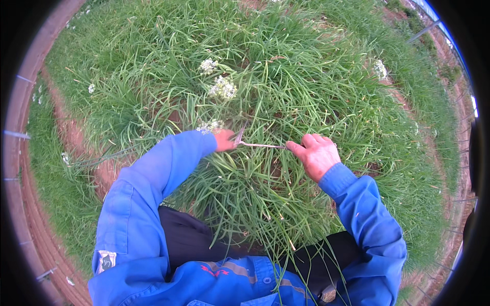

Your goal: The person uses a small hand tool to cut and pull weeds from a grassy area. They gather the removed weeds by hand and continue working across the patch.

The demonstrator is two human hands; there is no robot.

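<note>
Long, narrow green leaves [245, 183] of a chive-like plant stand in a dense clump before me. My right hand [316, 155] is closed around the end of a thin rod-like tool [264, 145], held level just above the leaves. At the tool's other end a narrow, pale, blade-like part [240, 134] points up and away; it is blurred. My left hand [225, 140] is beside that end, blurred and partly behind its blue sleeve, so what its fingers hold cannot be told. White flower heads [223, 88] rise just beyond my left hand.
Strips of bare soil [71, 132] run along the left and right of the green bed. More white flowers [380, 69] stand at the right. My dark-trousered knees frame the nearest leaves, some of which lie over my blue jacket [226, 279]. Metal poles [425, 31] show at the rim.
</note>
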